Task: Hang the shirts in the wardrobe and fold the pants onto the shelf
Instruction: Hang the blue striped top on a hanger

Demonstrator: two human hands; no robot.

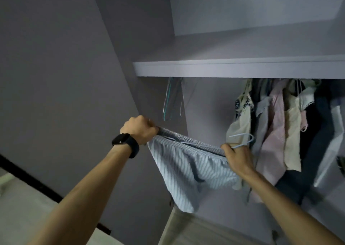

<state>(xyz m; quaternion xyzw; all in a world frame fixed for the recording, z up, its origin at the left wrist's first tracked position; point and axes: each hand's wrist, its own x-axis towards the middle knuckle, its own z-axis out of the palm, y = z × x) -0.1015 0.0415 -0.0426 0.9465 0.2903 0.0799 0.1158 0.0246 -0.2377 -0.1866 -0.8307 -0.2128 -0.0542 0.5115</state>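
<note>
Light blue striped pants (188,172) with an elastic waistband hang stretched between both hands in front of the open wardrobe. My left hand (140,129), with a black watch on its wrist, grips the waistband's left end. My right hand (237,157) grips the right end, and a light blue wire hanger (244,139) also sticks out from its fingers. The legs droop below. Above the hands runs the grey wardrobe shelf (233,68).
Several shirts (276,125) hang under the shelf on the right. Empty hangers (172,99) dangle at the left end of that space. The wardrobe's grey side panel (74,76) stands to the left. A pale surface (22,213) lies at the lower left.
</note>
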